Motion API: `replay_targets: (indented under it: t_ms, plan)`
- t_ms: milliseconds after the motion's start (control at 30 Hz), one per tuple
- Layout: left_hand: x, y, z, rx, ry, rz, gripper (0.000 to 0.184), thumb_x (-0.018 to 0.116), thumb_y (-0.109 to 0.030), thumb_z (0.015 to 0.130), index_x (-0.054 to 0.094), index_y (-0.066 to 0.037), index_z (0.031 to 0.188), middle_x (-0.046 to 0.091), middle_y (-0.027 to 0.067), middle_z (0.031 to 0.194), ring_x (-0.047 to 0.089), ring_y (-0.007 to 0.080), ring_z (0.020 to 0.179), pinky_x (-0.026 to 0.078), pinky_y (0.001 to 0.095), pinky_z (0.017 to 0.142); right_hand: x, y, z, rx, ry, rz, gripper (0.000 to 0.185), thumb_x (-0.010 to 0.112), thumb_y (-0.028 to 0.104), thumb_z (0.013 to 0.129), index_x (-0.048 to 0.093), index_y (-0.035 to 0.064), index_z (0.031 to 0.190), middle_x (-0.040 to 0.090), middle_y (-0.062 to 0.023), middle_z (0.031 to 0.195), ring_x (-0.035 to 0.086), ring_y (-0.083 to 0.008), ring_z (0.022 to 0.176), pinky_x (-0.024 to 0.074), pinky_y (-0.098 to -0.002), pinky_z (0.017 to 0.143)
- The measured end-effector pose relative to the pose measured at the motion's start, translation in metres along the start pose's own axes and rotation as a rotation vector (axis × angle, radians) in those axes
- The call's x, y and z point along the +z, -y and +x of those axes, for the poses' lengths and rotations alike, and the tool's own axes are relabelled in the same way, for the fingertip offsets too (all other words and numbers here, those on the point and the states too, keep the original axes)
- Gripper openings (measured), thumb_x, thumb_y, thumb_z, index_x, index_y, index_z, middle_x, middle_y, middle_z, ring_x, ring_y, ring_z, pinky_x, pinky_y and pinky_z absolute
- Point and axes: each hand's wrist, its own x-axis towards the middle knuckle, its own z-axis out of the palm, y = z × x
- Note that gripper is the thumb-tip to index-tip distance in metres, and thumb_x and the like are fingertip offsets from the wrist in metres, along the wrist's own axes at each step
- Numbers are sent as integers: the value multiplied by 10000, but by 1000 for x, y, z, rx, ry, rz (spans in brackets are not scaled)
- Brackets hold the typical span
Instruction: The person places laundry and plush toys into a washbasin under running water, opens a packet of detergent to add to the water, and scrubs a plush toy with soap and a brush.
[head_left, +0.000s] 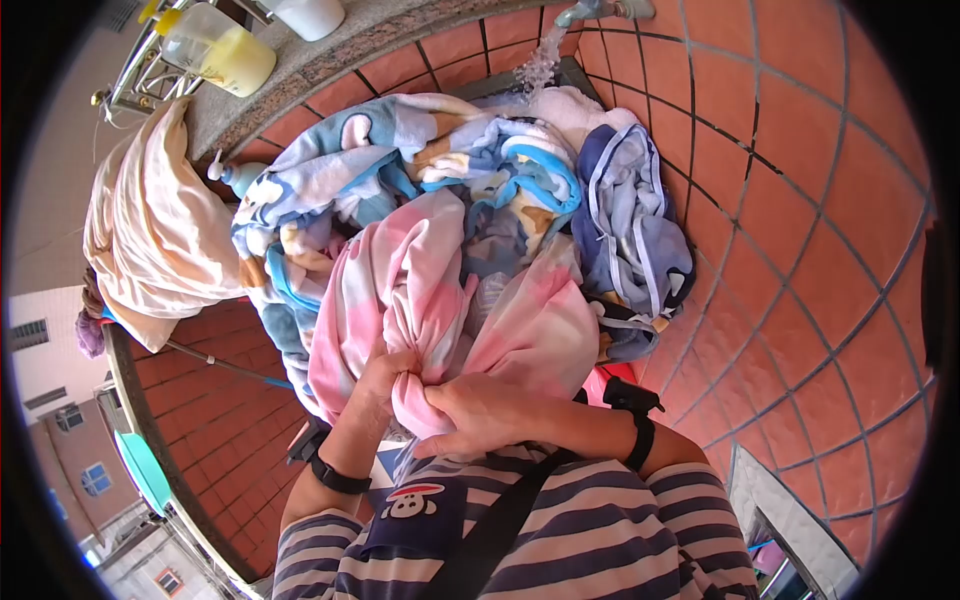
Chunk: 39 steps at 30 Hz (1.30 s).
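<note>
Centrally, one pink-and-white cloth (400,260) lies over one patterned blanket (350,135); the left hand (390,378) curls closed around its bunched near end, the right hand (485,412) clasps beside it, half closed. Beyond, one tap (590,10) runs and one ledge (352,47) bears two containers (228,62).

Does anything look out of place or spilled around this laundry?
The running tap seems odd: water pours at the far edge of the laundry heap while the left hand and right hand grip pink cloth away from it. Nothing looks plainly damaged.
</note>
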Motion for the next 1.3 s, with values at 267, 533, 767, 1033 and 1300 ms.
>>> replay_targets:
  t_ms: [267,533,767,1033,1300]
  plan:
    - [12,14,-78,400,-60,-190,720,463,89,498,448,101,1218,593,203,1068,617,297,924,522,344,787,-73,-112,33,60,-595,-269,720,759,444,659,531,-5,1173,606,-217,1074,588,-340,1011,456,-370,869]
    - [25,0,-115,615,-75,-493,916,459,-60,427,338,43,1329,485,246,1237,473,409,1148,363,493,1034,-97,-96,-6,372,-166,-135,662,778,409,609,549,-13,1065,608,-165,976,588,-249,914,446,-328,792]
    - [1,-22,-140,984,75,-443,846,532,-117,509,346,32,1321,484,244,1232,476,407,1145,387,475,1006,-149,-59,-66,152,-1032,860,410,681,240,793,540,-29,1068,612,-99,954,582,-167,900,445,-289,796]
    - [57,-87,-150,1042,161,-399,776,568,-173,572,370,26,1295,509,231,1191,509,381,1101,434,439,954,-158,3,-144,-227,-1105,960,379,470,296,929,525,-3,1155,620,-104,1025,613,-155,897,509,-282,723]
    - [115,-135,-146,1040,160,-478,714,604,-228,634,394,21,1269,535,218,1149,543,355,1058,481,404,903,-164,49,-188,-893,-1223,891,405,372,327,967,534,-1,1140,617,-108,986,626,-154,844,518,-285,684]
